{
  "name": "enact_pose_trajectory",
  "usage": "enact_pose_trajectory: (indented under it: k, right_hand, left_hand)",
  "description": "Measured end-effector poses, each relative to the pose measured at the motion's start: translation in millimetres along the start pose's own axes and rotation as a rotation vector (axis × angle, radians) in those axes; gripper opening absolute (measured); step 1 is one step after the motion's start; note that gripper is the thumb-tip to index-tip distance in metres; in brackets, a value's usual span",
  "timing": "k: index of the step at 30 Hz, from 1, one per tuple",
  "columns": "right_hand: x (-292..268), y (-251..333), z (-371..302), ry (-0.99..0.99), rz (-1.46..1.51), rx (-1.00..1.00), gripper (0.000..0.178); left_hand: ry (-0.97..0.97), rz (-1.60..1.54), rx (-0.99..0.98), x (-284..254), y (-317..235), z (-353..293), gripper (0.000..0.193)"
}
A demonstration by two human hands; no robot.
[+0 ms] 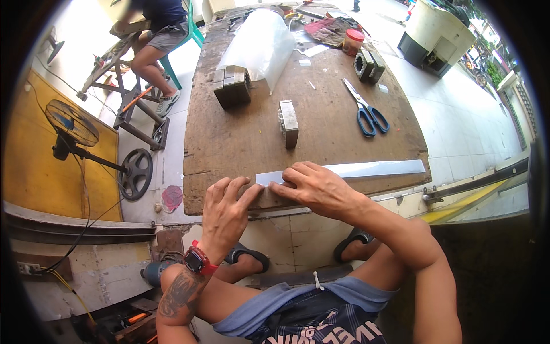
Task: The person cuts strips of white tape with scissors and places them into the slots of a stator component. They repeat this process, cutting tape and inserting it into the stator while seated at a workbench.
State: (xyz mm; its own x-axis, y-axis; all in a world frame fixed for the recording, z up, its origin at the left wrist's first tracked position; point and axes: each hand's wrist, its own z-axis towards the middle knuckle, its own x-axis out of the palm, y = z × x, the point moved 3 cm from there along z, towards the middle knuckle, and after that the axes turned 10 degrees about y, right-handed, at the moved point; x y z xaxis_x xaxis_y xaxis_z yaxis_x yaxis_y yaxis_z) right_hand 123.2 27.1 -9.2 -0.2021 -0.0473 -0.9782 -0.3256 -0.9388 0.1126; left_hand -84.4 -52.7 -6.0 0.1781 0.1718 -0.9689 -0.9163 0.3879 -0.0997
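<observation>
Two bare hands meet over a long, narrow white strip [378,168] lying along the near edge of a worn brown wooden table. Curled fingers of the right hand [312,183] cover part of it near its left end; whether they pinch it or only press on it, I cannot tell. On the left hand [223,203] the fingers are bent and slightly apart, the index fingertip at the strip's left end; its grip, too, is unclear. The lower frame edge cuts off both forearms, and the upper edge cuts off a seated person [163,28] in dark clothes.

Scratches and stains mark the tabletop [229,149]. An upright grey metal block [289,123] stands beyond the hands, with blue-handled scissors [369,117] to its right. Farther back are a bulging translucent plastic sheet [258,46] and a red-lidded jar [353,42]. Pale tiles cover the floor [452,114]; at left a black pedestal fan [73,123] stands before a yellow panel [57,155].

Large pale lettering crosses the dark patterned shirt [326,321], broken by folds and the frame edge. The red-strapped watch's [196,261] face is too small to read.
</observation>
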Motion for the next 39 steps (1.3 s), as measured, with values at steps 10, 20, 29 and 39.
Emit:
enact_pose_trajectory:
  k: [10,20,29,39]
  right_hand:
    - [5,5,-3,-0.158,0.082,0.091,0.036]
    - [11,16,20,-0.163,0.059,0.039,0.021]
    - [-1,-1,-15,-0.151,-0.039,-0.047,0.031]
    - [-1,-2,-11,-0.155,0.003,-0.025,0.034]
  left_hand:
    - [-0.084,-0.078,0.156,9,-4,-20,0.047]
    - [-0.054,-0.121,0.220,19,-4,-11,0.054]
    - [-0.008,-0.123,0.168,24,-7,-10,0.068]
    - [0.021,-0.093,0.097,22,-17,-5,0.071]
